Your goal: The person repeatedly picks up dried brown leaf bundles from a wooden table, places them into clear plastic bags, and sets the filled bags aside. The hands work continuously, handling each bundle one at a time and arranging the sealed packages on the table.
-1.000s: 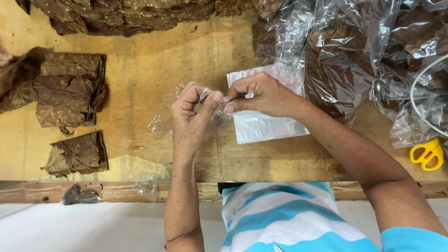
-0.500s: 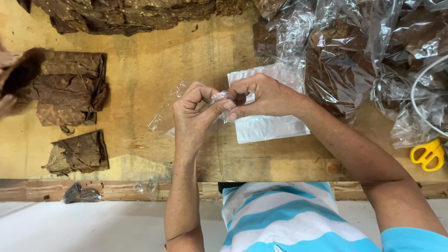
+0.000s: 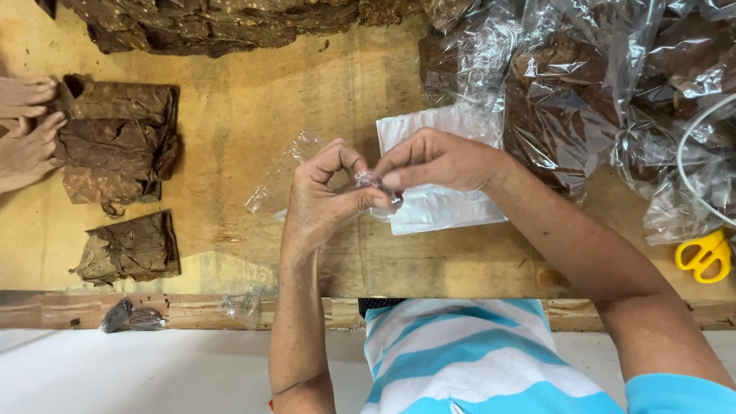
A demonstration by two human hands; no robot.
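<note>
A small clear bag (image 3: 285, 170) is held above the wooden surface (image 3: 245, 115) between the left hand (image 3: 326, 195) and the right hand (image 3: 437, 161), which meet at mid-frame. Both grips are closed in a pinch: thumb and forefinger of each hand are pressed on a small bunched piece of the film, where something dark appears to be enclosed, though its nature cannot be told. The step in hand is judged to be the twisting or opening of the bag's mouth; the next move would call for a firm pinch on each side and a fine pull or turn, without tearing the film. The rest of the bag trails left of the left hand, partly resting on the surface. A white sheet (image 3: 441, 211) lies just beneath the right hand. Folded brown leaves (image 3: 119, 142) lie well apart at left, touched by another person's hand (image 3: 27, 149). Yellow scissors (image 3: 704, 257) are noted at far right.
</note>
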